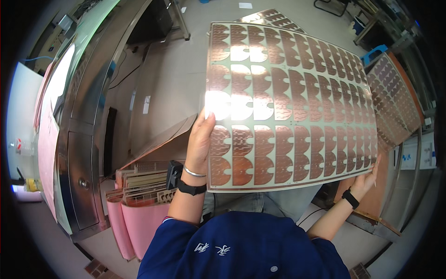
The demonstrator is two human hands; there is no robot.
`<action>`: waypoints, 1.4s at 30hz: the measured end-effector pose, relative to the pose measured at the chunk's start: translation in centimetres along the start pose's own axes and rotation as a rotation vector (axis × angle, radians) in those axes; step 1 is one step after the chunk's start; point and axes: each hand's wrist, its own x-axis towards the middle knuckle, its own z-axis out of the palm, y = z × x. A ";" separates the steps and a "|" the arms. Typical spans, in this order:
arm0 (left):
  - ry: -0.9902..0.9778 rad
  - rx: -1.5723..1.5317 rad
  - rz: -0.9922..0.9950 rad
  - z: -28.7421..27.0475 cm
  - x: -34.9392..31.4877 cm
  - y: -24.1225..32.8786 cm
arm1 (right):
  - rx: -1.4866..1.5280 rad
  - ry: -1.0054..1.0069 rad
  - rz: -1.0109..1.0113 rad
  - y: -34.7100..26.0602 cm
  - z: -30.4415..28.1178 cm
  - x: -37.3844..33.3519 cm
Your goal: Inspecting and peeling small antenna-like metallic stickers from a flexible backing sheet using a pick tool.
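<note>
A large circuit board panel (pixel 292 123) with rows of rounded copper shapes on pale green is held up in front of me. My left hand (pixel 200 139) grips its left edge, with the thumb on the face and the other fingers hidden behind. My right hand (pixel 366 180) is closed on its lower right corner, its fingers partly hidden by the panel. Bright glare covers part of the panel's left half. Behind its top edge another copper-patterned panel (pixel 274 17) shows in part.
More copper-patterned panels (pixel 395 100) lean at the right, above a wooden board (pixel 378 195) on a metal-framed cart. A rack of upright panels (pixel 146 179) with pink sheets (pixel 144 228) stands lower left. The stainless steel cabinet (pixel 83 176) rises at the left. A blue stool (pixel 373 54) is at the back right.
</note>
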 end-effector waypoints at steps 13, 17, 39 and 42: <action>-0.068 -0.020 -0.032 0.6 0.7 0.8 | -0.001 -0.013 0.053 -0.1 -1.3 1.1; -0.059 -0.020 -0.016 0.4 1.0 0.4 | -0.035 0.066 0.020 0.0 0.3 0.2; -0.014 0.022 0.016 -1.8 1.4 0.6 | -0.011 0.028 -0.071 -1.4 3.0 -2.1; -0.025 -0.001 -0.003 -2.7 1.3 0.7 | -0.052 0.049 -0.096 -1.6 3.6 -2.6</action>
